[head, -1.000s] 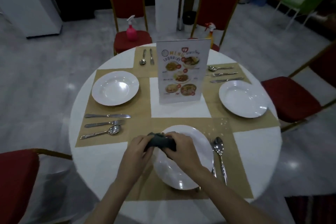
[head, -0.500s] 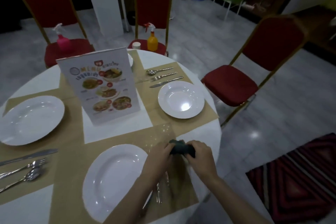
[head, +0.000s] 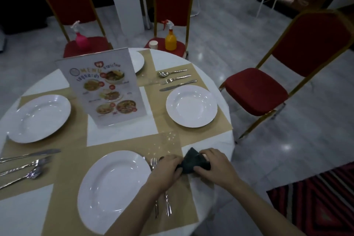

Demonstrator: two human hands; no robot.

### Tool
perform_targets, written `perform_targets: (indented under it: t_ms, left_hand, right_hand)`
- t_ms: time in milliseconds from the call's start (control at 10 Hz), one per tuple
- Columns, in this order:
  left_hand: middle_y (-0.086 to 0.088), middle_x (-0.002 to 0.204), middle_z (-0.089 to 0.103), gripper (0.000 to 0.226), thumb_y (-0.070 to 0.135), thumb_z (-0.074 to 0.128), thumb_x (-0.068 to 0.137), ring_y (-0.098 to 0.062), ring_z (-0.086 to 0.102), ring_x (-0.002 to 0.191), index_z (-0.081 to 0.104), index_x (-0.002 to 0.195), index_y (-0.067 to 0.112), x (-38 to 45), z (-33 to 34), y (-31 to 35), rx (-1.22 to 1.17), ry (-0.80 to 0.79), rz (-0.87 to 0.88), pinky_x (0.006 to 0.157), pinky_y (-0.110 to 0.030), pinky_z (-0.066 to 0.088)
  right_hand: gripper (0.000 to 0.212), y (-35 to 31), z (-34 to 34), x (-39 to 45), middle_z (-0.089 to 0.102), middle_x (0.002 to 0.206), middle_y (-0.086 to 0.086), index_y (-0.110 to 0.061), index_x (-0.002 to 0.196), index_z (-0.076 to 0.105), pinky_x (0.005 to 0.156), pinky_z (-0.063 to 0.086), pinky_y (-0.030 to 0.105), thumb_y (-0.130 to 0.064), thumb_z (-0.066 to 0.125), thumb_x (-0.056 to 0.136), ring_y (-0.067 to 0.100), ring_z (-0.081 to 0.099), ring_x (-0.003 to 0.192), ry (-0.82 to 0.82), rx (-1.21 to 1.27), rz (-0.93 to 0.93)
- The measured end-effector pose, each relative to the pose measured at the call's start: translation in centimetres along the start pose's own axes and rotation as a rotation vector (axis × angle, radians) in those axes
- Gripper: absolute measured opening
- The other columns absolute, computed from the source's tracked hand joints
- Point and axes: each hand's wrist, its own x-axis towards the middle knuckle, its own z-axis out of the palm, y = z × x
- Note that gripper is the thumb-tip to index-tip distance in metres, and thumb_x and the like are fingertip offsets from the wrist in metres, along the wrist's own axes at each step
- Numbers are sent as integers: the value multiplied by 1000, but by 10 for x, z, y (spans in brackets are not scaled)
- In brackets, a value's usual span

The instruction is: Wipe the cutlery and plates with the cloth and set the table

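Observation:
A dark cloth sits bunched at the right edge of the near placemat, gripped by both hands. My left hand holds its left end, lying over the tops of a fork and another piece of cutlery. My right hand pinches its right end. The near white plate lies just left of the hands. Other plates lie at the right, the left and the far side, each with cutlery alongside, such as the right set and the left set.
A standing menu card fills the middle of the round white table. Red chairs stand around it; the far ones carry a pink spray bottle and an orange spray bottle with a cup. A striped rug lies at the right.
Both hands carried the cloth from over the near plate rightward to the cutlery beside it. The view swung to the right, and the cloth now lies lower, at the placemat's right edge.

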Motion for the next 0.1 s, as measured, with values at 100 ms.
perform_targets:
  t_ms: [100]
  left_hand:
    - [-2,126,59,35,24,49,95,-20,51,118,56,128,17,-16,-29,-14,-5,110,-134,97,-31,41]
  right_hand:
    - [45,-31,-6,16,57,120,-4,-19,125,55,91,38,22,-45,60,89,13,51,111,7,25,-68]
